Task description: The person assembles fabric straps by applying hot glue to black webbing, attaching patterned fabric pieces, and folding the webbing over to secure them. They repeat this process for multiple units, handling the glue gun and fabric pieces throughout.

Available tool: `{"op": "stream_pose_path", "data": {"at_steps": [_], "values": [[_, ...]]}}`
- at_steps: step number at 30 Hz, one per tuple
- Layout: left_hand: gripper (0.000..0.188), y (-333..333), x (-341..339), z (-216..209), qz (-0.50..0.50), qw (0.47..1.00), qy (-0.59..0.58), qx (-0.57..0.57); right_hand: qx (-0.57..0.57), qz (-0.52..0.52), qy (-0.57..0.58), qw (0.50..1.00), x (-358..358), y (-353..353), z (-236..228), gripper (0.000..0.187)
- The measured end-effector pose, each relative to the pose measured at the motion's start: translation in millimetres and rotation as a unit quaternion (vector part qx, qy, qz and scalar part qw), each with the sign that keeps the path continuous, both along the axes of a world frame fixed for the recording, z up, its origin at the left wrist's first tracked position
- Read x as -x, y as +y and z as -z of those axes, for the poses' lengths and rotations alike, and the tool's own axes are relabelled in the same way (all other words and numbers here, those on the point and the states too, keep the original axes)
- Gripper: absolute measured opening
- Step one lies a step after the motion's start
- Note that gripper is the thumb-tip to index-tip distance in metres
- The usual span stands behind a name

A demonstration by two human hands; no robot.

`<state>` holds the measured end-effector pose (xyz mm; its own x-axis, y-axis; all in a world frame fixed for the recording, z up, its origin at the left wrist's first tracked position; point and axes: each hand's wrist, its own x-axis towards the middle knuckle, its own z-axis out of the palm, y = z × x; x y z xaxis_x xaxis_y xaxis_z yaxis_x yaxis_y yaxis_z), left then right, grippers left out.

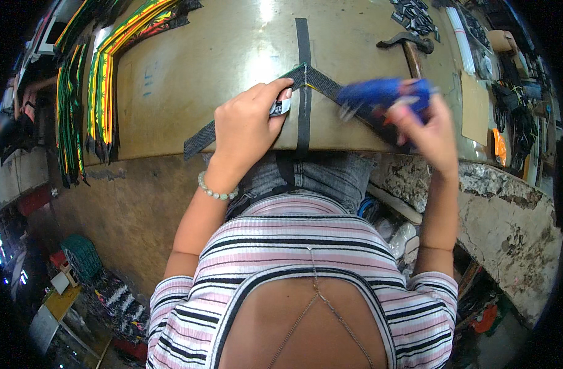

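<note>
My left hand [248,120] is closed at the bent middle of a black woven strap [324,84], pressing it to the table. A small white-and-black piece [280,107], perhaps a label or buckle, sits between its thumb and fingers. Green and yellow show along the strap's edge at the bend. One end of the strap slants down left past my wrist; the other runs right, partly under my right hand [432,126]. That hand grips a blue glue gun [386,95], smeared by motion, above the strap. A dark strip [302,40] runs up the table beneath the bend.
A hammer [410,49] lies at the back right, beside a pile of small black buckles [413,17]. Colourful patterned straps [100,92] hang over the table's left side. A piece of cardboard [474,109] and black cords [518,114] are at the right.
</note>
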<state>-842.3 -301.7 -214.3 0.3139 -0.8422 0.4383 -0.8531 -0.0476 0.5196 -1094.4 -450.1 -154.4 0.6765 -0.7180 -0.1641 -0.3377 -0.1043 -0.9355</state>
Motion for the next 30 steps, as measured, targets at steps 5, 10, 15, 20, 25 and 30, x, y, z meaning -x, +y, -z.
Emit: {"op": "stream_pose_path", "data": {"at_steps": [5, 10, 15, 20, 25, 30], "values": [[0.024, 11, -10, -35, -0.016, 0.939, 0.343, -0.001, 0.323, 0.441, 0.042, 0.836, 100, -93, 41, 0.044], [0.053, 6, -32, -37, 0.202, 0.33, 0.92, 0.054, 0.259, 0.362, 0.516, 0.732, 154, -94, 11, 0.07], [0.048, -1, -6, -25, 0.196, 0.46, 0.866, -0.016, 0.283, 0.279, 0.099, 0.912, 39, -1, -16, 0.043], [0.051, 3, 16, -37, 0.147, 0.637, 0.751, -0.092, -0.018, -0.004, -0.017, 1.0, -58, 45, 2, 0.025], [0.047, 0, 12, -36, 0.08, 0.672, 0.736, -0.007, -0.199, -0.02, -0.108, 0.974, -99, 72, 13, 0.028], [0.047, 0, 21, -30, 0.082, 0.685, 0.724, 0.001, -0.27, 0.054, -0.26, 0.926, -111, 78, 32, 0.019]]}}
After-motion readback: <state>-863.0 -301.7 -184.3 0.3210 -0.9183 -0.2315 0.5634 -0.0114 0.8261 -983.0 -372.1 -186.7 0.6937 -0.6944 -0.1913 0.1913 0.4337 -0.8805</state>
